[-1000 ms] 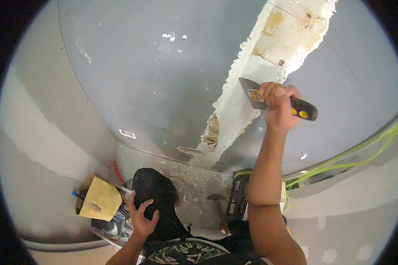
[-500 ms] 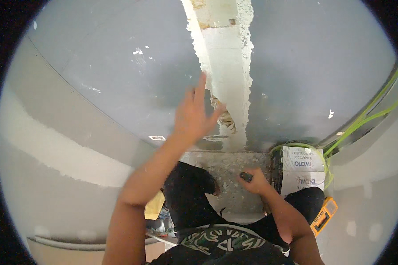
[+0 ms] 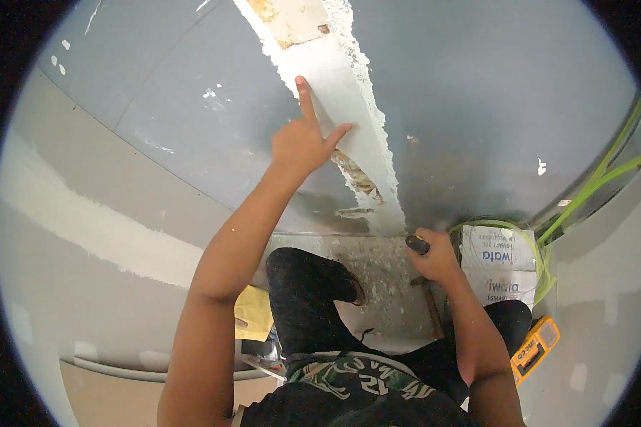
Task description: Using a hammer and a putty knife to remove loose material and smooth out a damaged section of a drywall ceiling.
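My left hand (image 3: pixel 300 144) is raised to the grey-blue wall panel (image 3: pixel 214 142), its index finger and thumb spread. The index fingertip lies at the left edge of a pale strip (image 3: pixel 335 78) with ragged, broken sides. Just below this hand, a rough hole (image 3: pixel 360 178) in the strip shows brownish material. My right hand (image 3: pixel 436 257) is closed around a tool with a black handle (image 3: pixel 417 245), low near the foot of the wall. Only the rounded handle end shows; the rest is hidden in the fist. Beneath that hand, a hammer-like tool with a brown handle (image 3: pixel 432 309) rests on the floor.
A white carton (image 3: pixel 498 263) with green cable (image 3: pixel 598 181) looped around it stands at the right. An orange-yellow tool (image 3: pixel 535 350) lies beside my right knee. A yellow bag or sheet (image 3: pixel 253 313) is by my left knee. Debris specks cover the concrete floor (image 3: pixel 388 306).
My left hand has moved up along the strip, its index finger now against the edge. My right hand still grips the black handle. The view has tilted and shifted slightly.
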Demonstrator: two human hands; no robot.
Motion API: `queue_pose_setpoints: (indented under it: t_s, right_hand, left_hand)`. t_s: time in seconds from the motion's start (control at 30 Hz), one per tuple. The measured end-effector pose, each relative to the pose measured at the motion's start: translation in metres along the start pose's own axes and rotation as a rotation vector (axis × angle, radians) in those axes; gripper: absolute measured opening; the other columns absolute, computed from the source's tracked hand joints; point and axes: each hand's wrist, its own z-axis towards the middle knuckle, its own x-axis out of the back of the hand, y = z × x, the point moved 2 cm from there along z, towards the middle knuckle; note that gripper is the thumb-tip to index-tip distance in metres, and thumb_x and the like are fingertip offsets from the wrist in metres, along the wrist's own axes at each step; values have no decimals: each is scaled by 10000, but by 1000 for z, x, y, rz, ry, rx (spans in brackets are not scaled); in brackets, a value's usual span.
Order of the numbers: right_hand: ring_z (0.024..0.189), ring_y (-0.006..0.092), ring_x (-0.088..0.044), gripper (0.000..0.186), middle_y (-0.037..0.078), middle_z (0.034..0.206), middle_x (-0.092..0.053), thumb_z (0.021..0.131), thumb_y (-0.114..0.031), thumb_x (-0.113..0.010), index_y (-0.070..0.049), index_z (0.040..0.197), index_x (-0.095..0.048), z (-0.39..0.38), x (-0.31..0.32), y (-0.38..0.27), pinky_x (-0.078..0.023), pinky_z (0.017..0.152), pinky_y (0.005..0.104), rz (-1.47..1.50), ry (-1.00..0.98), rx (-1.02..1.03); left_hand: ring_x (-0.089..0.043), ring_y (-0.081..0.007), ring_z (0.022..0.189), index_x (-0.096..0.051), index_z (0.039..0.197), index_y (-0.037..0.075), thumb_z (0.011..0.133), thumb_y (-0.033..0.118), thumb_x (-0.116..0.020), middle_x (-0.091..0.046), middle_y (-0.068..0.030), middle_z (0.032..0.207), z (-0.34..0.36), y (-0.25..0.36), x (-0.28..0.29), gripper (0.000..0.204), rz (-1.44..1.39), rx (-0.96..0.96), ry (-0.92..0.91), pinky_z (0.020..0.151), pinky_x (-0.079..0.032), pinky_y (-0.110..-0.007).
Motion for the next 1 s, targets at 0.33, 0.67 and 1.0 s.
queue_pose_setpoints:
  t_s: [0.33,0.67,1.0]
  right_hand:
    - [814,303,-618,273,170,849,-652,862,-274,-734,-30,952,-652,-3,-16,-2,-489,792,394,94,-24,-190]
    - [1298,318,-467,664,174,1338,-527,928,-429,-660,-108,1474,-457,-35,-101,-35,-338,1121,441,457,-530,-184]
    - [1137,350,-620,601,206,1268,-635,853,-492,-685,-95,1300,-620,-183,-155,291,-491,977,439,-497,-1088,-803]
  left_hand:
    - [-676,-400,920,-644,1195,-10,814,598,-683,-705,-225,920,-109,10,-60,719,-355,-202,-495,861,-525,-482]
    - [-657,-372,932,-651,983,-26,792,339,-804,-684,-199,878,-264,11,-180,439,-692,-102,-254,847,-502,-469]
    - [-659,-359,882,-599,902,1,1016,451,-394,-680,-197,873,-276,-150,-150,507,-1791,608,156,965,-484,-550]
